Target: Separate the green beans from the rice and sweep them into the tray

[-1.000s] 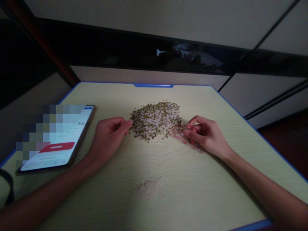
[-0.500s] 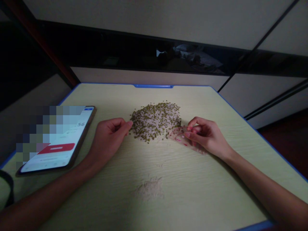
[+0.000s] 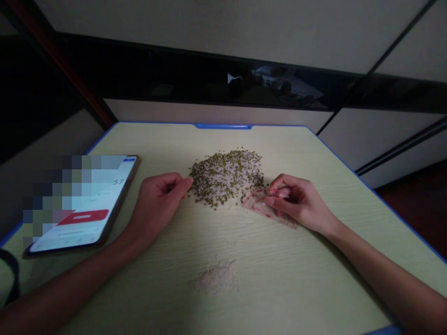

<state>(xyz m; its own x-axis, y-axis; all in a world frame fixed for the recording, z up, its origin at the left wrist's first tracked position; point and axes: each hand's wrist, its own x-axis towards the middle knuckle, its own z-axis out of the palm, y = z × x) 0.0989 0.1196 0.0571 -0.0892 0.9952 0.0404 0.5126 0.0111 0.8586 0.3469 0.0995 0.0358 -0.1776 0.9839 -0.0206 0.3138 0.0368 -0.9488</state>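
Note:
A mixed heap of green mung beans and white rice (image 3: 226, 174) lies spread near the middle of the table. At its left edge, my left hand (image 3: 162, 200) is closed, thumb pressed against the curled fingers; whatever they may hold is hidden. My right hand (image 3: 300, 200), to the right of the heap, pinches a clear plastic bag with red print (image 3: 260, 204). The bag's left end reaches the lower right edge of the heap. Closer to me sits a small pile of rice (image 3: 218, 277), apart from both hands.
On the left of the pale wood-look table (image 3: 296, 288) lies a lit phone (image 3: 104, 200), its screen partly blurred out. A black strap (image 3: 13, 274) curves in at the left edge. Behind the table's blue rim stands pale cabinetry (image 3: 223, 111) with a dark glossy band.
My right hand and the plastic bag have dipped slightly, and the bag's outline has shifted a little. My left hand stays at the heap. The phone's number went from 56 to 57.

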